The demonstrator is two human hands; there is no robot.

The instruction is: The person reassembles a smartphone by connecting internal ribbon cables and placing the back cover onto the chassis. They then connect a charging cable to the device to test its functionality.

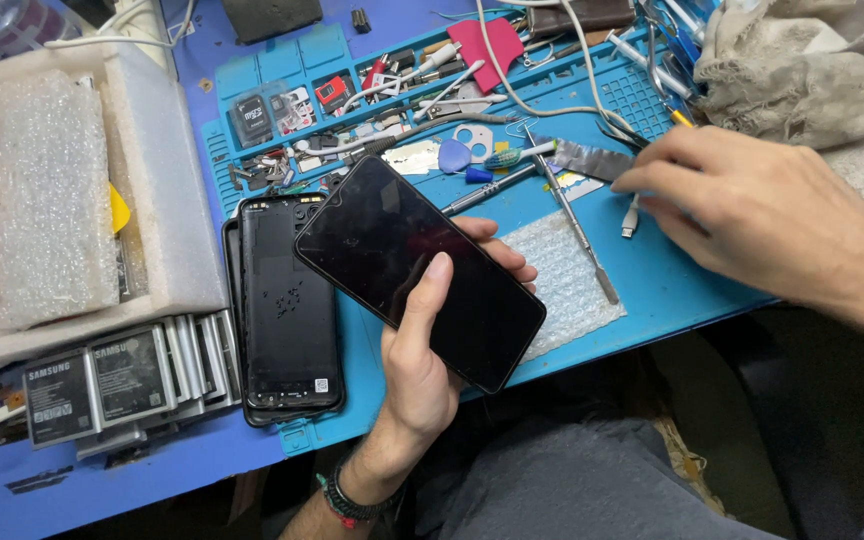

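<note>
Black glass catches the eye first: a dark phone (pixel 420 270) lies tilted across the left hand (pixel 422 350), screen up, its top corner pointing up and to the left. The left fingers (pixel 430 295) are clenched around it, the thumb pressed on the screen and the other fingertips showing past the far edge. A woven bracelet (pixel 352 500) sits on that wrist.

Just beside the phone, to its left, a black phone back cover (pixel 287 310) lies flat on the blue mat (pixel 672 290), inner side up. The phone's upper corner overlaps it in the view.

The right hand (pixel 752 210) reaches in from the right over the mat, fingers drawn together and pointing left near a white cable plug (pixel 630 222) and a strip of silver tape (pixel 592 158). Whether those fingers pinch anything I cannot tell.

Between the two hands a piece of bubble wrap (pixel 567 280) rests on the mat with a thin metal pry tool (pixel 577 225) lying across it. Small parts and tools fill the mat's trays at the top. A white foam box (pixel 157 200) stands at the left of the surface, a row of phone batteries (pixel 117 375) in front of it, and a crumpled cloth (pixel 802 70) at the upper right.
</note>
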